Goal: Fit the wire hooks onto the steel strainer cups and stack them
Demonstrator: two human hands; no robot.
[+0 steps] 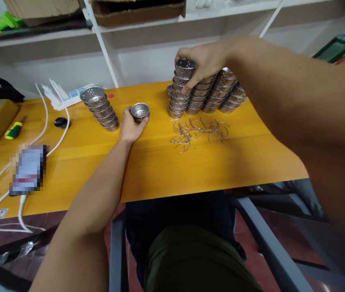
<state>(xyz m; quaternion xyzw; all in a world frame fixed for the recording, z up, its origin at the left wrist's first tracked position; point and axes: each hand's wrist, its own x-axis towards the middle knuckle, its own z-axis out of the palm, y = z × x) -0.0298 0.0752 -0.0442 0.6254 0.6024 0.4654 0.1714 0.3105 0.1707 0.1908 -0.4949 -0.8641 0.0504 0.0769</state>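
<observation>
Silvery metal, pierced with small round holes, makes up the tall stack of nested cups (177, 105) at the right side of the orange-yellow wooden table (221, 164), where the right hand (198, 67) is wrapped around the upper cups, its thumb across the near side. Its other fingers are partly hidden, so how firmly they press is hard to tell. Nearer the middle, the left hand (132, 125) curls around a short silvery perforated metal cup (140, 110), thumb on one side and fingers on the other. More nested silvery cups (211, 99) stand just beside the tall stack, and a separate silvery stack (99, 107) stands left of the left hand. Thin, curved grey metal wires (187, 133) lie tangled in front of the right-hand stacks. The cups look thin-walled, light and stiff, probably a little slippery on their smooth sides; a single one should sit well pinched under its rim, whereas a stack seems better held low, with thumb and fingers opposed, since nested pieces could slide apart.
</observation>
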